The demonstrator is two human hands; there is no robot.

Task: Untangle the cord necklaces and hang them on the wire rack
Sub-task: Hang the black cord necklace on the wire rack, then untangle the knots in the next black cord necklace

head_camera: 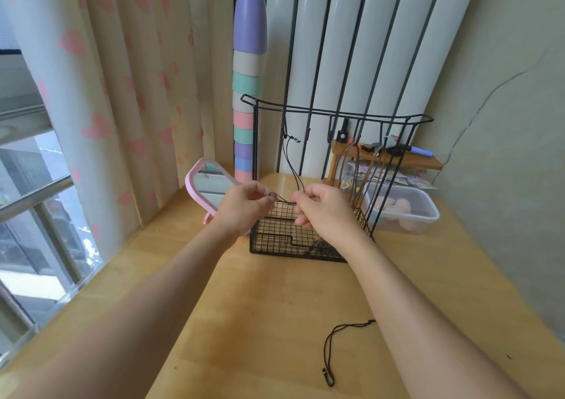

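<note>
**Loosening a cord at the rack**

The left hand [244, 206] and right hand [324, 209] both have their fingers clamped on one cord necklace [292, 166], which hangs from the wire rack [336, 112]. The next move probably needs a gentle pull apart. Another necklace [326, 346] lies on the desk [275, 307].

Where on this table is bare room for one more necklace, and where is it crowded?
Bare table lies in front of the wire rack between left forearm and right forearm, except the loose black cord by the right one, and beyond the left one toward the window. Crowded: the back, with pink mirror, rack, plastic container.
</note>
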